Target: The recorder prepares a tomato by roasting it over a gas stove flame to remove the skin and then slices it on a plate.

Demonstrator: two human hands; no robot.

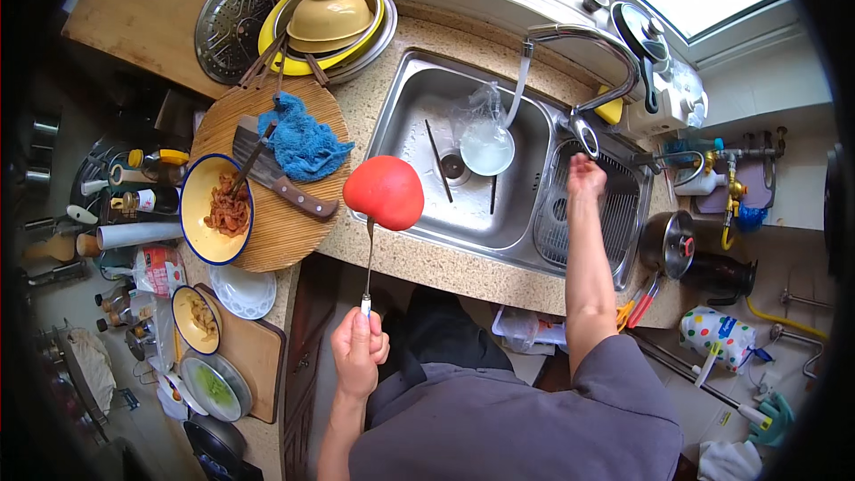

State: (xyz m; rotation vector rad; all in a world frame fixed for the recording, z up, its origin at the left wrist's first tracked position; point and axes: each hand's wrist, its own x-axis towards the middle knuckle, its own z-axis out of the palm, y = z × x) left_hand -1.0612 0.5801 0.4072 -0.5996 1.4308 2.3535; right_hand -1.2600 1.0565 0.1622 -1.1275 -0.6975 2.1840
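Note:
My left hand (360,349) grips the handle of a fork (369,260), held upright with a red tomato (384,192) stuck on its end. The tomato is in front of the sink's near left edge. My right hand (586,177) is raised just under the lever (586,136) of the chrome tap; whether the fingertips touch it is unclear. Water (519,90) runs from the spout into a white bowl (488,149) in the steel sink basin (407,127). A clear plastic bag (485,105) lies against that bowl, and dark chopsticks (437,160) rest on the basin floor.
To the left, a round wooden board (280,240) bears a cleaver (287,184), a blue cloth (297,140) and a bowl of meat (229,217). Stacked bowls (332,13) stand behind it. A wire rack (618,214) covers the right basin; a lidded pot (666,244) sits beyond.

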